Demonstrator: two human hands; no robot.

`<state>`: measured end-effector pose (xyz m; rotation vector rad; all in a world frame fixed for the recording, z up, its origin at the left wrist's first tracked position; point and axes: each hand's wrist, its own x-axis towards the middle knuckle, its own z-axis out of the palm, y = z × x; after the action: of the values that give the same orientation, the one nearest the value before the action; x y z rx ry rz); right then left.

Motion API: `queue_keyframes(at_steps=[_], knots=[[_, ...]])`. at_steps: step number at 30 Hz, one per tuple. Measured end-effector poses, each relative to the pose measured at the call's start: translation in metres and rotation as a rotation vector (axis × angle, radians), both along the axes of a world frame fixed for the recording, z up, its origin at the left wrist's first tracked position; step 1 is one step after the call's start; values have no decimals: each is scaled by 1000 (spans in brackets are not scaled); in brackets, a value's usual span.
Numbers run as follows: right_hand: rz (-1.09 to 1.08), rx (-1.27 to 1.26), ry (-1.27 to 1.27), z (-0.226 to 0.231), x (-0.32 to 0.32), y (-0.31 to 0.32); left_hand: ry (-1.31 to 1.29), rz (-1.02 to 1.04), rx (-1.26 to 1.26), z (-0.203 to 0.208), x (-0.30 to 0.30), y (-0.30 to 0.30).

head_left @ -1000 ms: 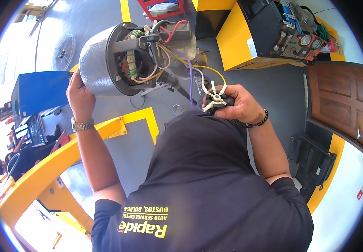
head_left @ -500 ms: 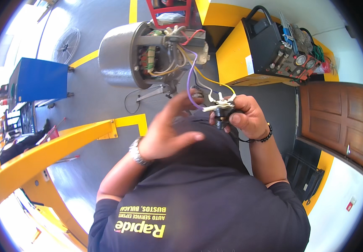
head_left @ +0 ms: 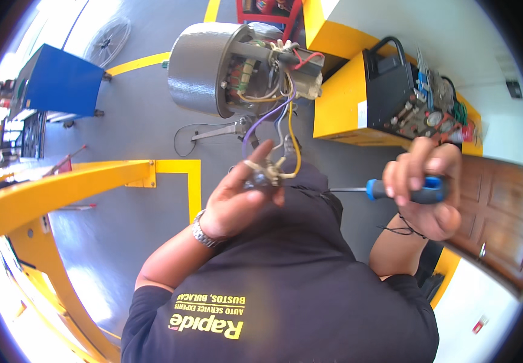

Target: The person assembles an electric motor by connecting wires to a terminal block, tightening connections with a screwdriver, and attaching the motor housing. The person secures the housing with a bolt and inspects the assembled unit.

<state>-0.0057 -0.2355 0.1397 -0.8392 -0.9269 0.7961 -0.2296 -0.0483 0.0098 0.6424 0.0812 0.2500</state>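
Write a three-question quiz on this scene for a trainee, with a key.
1. Which hand holds the screwdriver with the blue-and-black handle?
2. True or false: a thin yellow wire runs to the small dark part with cream-coloured connectors at the bare left hand.
3. The box-shaped wheeled cabinet at the picture's left is: a) red; b) blue; c) green.

Key: 1. The bare right hand. 2. True. 3. b.
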Motion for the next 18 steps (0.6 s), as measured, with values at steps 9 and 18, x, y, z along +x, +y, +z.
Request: queue_keyframes(at_steps=[9, 18], knots=[[213, 420, 381, 41, 84, 44, 0, 753, -144, -32, 15, -34], [460, 294, 310, 54, 88, 94, 277, 910, 917, 33, 56, -85]])
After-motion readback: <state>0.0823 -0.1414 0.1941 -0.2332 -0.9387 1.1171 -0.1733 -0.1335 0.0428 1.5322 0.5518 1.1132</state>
